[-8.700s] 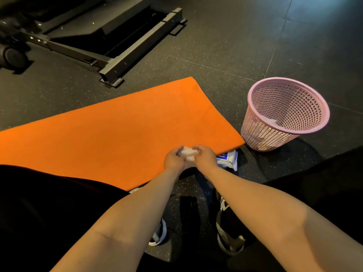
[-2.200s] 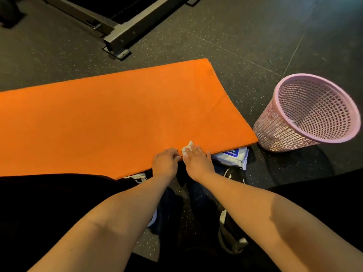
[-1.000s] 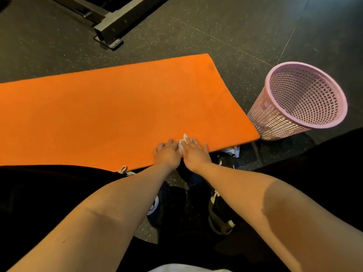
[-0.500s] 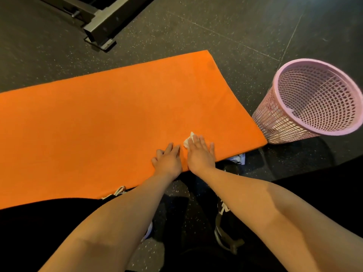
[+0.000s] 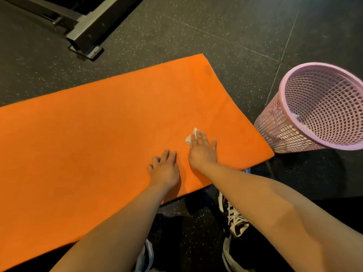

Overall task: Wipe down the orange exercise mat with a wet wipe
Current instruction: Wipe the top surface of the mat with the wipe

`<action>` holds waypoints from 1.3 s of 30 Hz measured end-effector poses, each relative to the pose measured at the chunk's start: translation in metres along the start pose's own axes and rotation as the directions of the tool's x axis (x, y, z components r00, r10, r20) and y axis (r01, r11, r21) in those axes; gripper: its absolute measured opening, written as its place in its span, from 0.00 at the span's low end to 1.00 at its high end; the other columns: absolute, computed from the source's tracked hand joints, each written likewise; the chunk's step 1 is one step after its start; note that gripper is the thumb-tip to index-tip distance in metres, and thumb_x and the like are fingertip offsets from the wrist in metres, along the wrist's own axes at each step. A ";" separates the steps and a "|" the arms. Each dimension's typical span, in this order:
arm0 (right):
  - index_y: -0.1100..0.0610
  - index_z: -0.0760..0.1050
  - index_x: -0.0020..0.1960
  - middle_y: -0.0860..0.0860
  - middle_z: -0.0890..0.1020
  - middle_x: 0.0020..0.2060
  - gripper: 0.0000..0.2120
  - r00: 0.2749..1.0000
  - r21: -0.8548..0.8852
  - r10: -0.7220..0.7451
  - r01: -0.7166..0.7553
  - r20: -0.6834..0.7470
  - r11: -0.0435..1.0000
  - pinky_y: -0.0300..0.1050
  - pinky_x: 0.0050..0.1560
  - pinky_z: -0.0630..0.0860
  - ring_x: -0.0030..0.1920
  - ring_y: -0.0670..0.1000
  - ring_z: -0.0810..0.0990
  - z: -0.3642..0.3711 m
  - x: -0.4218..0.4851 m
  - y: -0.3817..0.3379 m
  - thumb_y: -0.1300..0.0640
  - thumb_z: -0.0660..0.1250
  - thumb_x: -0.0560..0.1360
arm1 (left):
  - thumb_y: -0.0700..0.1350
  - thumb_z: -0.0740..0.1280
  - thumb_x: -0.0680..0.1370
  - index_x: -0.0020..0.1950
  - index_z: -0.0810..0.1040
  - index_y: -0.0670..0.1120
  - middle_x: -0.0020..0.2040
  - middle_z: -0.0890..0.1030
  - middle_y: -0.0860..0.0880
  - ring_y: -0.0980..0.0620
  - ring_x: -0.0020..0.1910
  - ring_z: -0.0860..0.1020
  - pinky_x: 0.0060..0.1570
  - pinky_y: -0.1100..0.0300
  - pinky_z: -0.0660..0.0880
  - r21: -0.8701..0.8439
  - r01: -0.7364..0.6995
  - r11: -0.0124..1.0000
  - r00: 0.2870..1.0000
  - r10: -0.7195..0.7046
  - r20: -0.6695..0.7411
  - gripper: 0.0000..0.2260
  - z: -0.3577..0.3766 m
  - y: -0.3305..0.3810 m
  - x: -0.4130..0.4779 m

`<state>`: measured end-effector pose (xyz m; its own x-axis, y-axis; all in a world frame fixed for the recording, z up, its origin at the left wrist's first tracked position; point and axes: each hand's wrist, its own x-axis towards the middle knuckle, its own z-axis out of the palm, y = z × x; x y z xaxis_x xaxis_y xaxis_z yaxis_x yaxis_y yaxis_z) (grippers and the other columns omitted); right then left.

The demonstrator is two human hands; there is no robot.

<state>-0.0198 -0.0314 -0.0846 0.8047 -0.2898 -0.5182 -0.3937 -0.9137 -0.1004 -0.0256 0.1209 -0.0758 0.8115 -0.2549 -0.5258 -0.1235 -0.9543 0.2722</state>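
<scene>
Mat: the orange exercise mat (image 5: 98, 134) lies flat on the floor, running from the left edge of view to its right end just beside the basket.
Wipe: the wet wipe (image 5: 189, 139) sits on the mat near the near right corner, mostly hidden, with only a white corner showing past the fingertips.
Right hand: the right hand (image 5: 202, 152) lies palm-down on the wipe, its fingers (image 5: 198, 136) straight and slightly spread, pressing it flat rather than pinching it.
Left hand: the left hand (image 5: 164, 169) rests on the mat just left of the right, fingers loosely bent and holding nothing.
Done: the wipe is out and on the mat. I judge the wiping has only begun, since no damp streak can be made out.
Left: nearly all of the surface, including the long stretch to the left and a darker smudge (image 5: 208, 70) by the far right corner.
Basket: the pink mesh basket (image 5: 275, 130) stands on the floor at the right. Something pale lies inside it, too unclear to name.
Floor: dark speckled floor (image 5: 216, 26), a metal equipment frame (image 5: 86, 34) at far left, a shoe (image 5: 234, 220) near.
</scene>
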 end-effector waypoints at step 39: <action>0.51 0.48 0.83 0.49 0.46 0.82 0.29 0.964 -0.048 -0.261 0.263 0.045 0.964 0.58 0.80 0.39 0.81 0.50 0.41 0.003 -0.049 0.011 0.57 0.52 0.84 | 0.50 0.51 0.86 0.82 0.57 0.54 0.83 0.51 0.51 0.46 0.81 0.45 0.78 0.47 0.44 -0.177 -0.098 0.979 0.995 0.093 -0.034 0.22 0.018 0.017 -0.014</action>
<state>-0.0648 -0.0265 -0.0625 0.8585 -0.0279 -0.5120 -0.1461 -0.9704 -0.1921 -0.0492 0.1055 -0.0784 0.8156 -0.3374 -0.4700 -0.0995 -0.8820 0.4605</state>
